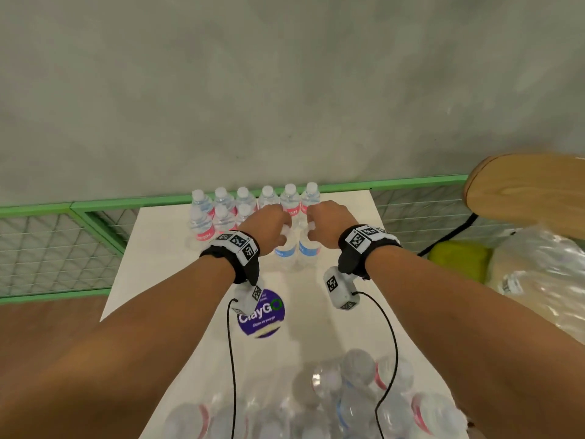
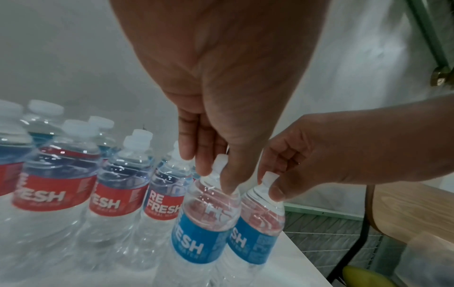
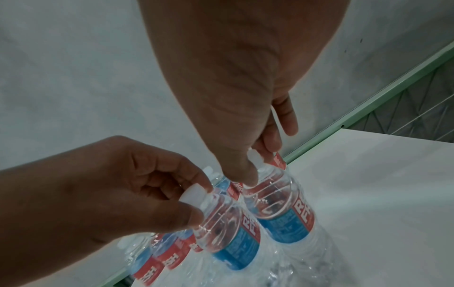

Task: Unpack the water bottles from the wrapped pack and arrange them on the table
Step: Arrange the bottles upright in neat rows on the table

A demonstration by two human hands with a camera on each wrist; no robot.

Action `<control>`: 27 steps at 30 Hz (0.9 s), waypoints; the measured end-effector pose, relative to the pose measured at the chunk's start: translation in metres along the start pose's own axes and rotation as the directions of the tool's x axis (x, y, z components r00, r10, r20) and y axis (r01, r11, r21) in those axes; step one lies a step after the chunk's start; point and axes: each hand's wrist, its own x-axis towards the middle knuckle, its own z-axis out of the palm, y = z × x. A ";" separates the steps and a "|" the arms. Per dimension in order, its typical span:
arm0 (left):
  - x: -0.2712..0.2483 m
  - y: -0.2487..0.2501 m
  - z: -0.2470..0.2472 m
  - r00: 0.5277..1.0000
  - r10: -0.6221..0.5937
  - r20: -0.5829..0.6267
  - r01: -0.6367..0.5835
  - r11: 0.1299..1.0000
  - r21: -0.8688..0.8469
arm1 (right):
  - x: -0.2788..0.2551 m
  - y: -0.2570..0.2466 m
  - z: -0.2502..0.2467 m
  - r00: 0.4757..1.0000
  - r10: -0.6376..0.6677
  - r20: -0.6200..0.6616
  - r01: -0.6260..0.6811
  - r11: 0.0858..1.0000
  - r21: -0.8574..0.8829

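Note:
On the white table [image 1: 342,217], each of my hands pinches the white cap of a clear, blue-labelled water bottle. My left hand [image 1: 283,231] [image 2: 217,174] holds the left bottle [image 1: 285,252] [image 2: 196,238]. My right hand [image 1: 311,226] [image 3: 256,165] holds the right bottle [image 1: 308,248] [image 3: 282,213]. The two bottles are upright, side by side and almost touching, just in front of two rows of standing bottles [image 1: 250,201] [image 2: 59,184] with red labels. The wrapped pack [image 1: 316,403] lies at the near edge with several bottles inside. I cannot tell whether the held bottles rest on the table.
A purple round sticker [image 1: 261,313] lies on the table between the pack and the hands. A green-framed wire fence [image 1: 63,245] runs behind and to the left. A wooden chair seat [image 1: 525,188], a yellow-green object [image 1: 459,258] and a clear plastic bag [image 1: 538,280] are at the right.

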 end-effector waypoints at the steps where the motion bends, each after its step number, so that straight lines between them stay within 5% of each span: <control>1: 0.009 -0.002 0.001 1.000 -0.002 -0.001 0.002 1.000 0.015 | 0.009 0.004 0.001 1.000 0.000 0.001 0.000 1.000 -0.003; 7: 0.052 -0.009 0.007 0.997 0.020 -0.069 -0.002 0.967 0.256 | 0.050 0.021 0.004 1.000 0.006 0.001 -0.006 0.999 -0.034; 27: 0.078 -0.012 0.015 0.993 -0.010 -0.118 0.041 0.964 0.261 | 0.074 0.051 0.013 0.999 -0.040 0.034 0.034 0.987 0.160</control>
